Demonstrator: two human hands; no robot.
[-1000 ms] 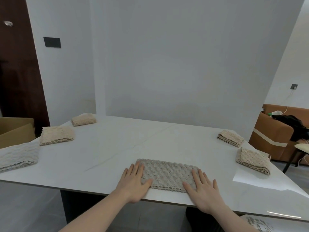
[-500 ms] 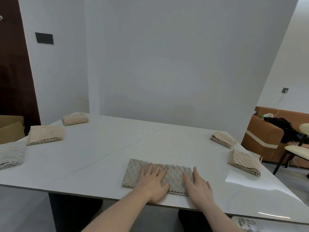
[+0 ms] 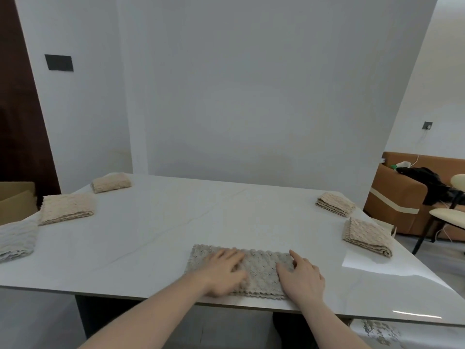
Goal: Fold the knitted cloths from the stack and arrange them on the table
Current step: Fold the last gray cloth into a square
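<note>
Two hands lie on the grey knitted cloth (image 3: pixel 241 270), a long strip already folded lengthwise, lying at the near edge of the white table (image 3: pixel 176 222) with its long axis running left to right in front of the person. The left hand (image 3: pixel 222 272) rests flat on the strip's middle, fingers spread and straight, pressing rather than gripping. The right hand (image 3: pixel 300 278) sits at the cloth's right end, fingers loosely bent on the knit (whether it pinches the edge I cannot tell). My guess is the next fold goes end to end; the right hand is nearer the right end, while the left end lies free beyond the left hand.

Out from that cloth, two folded beige cloths sit well to its right along the table's right edge, the nearer one (image 3: pixel 366 236) and the farther one (image 3: pixel 336 204). Well to its left are two more beige ones (image 3: pixel 66 208) (image 3: pixel 111 182) and a pale grey pile (image 3: pixel 16 239) at the left edge.
</note>
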